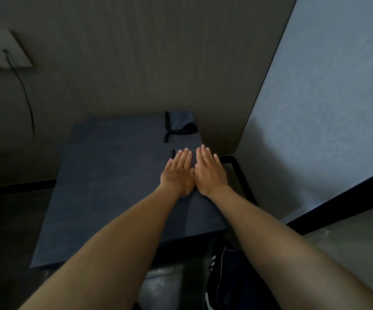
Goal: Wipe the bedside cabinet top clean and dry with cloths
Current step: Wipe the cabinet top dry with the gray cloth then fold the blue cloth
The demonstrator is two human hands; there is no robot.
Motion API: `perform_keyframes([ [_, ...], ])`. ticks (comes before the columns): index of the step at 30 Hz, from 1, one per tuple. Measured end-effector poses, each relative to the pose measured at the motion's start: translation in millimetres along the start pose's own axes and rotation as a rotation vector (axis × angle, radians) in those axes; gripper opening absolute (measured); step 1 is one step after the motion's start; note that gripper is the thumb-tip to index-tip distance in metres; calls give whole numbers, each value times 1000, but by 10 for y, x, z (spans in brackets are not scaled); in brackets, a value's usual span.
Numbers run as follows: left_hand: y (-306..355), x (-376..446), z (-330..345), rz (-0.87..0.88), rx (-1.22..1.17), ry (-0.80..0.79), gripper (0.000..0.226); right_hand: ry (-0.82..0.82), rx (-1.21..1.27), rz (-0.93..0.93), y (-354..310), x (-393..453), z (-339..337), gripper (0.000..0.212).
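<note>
Far left: a pale wall plate [4,50] with one dark cable [25,92] hanging down from it. I count one plate, one cable.

Centre: the dark tabletop [105,186] of the bedside cabinet, set into the corner against the grey wall. Light is low; surface detail is hard to read.

On the tabletop I count two cloths, both dark. One, the folded cloth [181,123], lies at the back right corner near the wall, with a black loop or strap trailing off its left edge toward me. The other, the flat cloth [194,156], lies nearer, under my hands; only a small strip of it shows between and beyond the fingertips, and its outline merges with the tabletop, so I cannot tell its full extent.

Two hands, both in view, forearms bare and stretched forward. My left hand [178,173] lies palm down, fingers straight and together, pointing away from me, pressing flat on the near cloth. My right hand [210,173] lies just beside it in the same pose, palm down, fingers straight, thumb edges touching or nearly touching. Neither hand curls round anything.

Right: a black floor-level frame edge [240,173] runs just beside the cabinet, then a pale blue textured panel [326,108]. Bottom right: one dark garment with white stripes [225,276] below the tabletop's front edge.
</note>
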State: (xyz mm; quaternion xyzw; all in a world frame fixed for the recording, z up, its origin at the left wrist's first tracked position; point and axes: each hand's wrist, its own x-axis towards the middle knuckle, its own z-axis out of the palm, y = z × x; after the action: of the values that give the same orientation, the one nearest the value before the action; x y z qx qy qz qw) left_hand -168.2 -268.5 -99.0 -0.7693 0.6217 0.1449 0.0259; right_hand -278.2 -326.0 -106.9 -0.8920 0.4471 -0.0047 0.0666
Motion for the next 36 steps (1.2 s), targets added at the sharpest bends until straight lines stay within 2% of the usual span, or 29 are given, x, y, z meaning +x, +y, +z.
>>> perform_keyframes([
  [8,349,-848,292,-26,33,26,61,10,-1,-13,-26,-932,52,65],
  [17,435,-1490,382,-13,14,-45,61,11,-36,19,-214,-1571,126,63],
  [22,76,-1797,434,-52,-1,-48,60,-14,-35,-28,-668,-1682,123,64],
  [36,-1496,-2528,462,-265,-92,12,58,-87,77,-173,-2419,-1433,334,68],
])
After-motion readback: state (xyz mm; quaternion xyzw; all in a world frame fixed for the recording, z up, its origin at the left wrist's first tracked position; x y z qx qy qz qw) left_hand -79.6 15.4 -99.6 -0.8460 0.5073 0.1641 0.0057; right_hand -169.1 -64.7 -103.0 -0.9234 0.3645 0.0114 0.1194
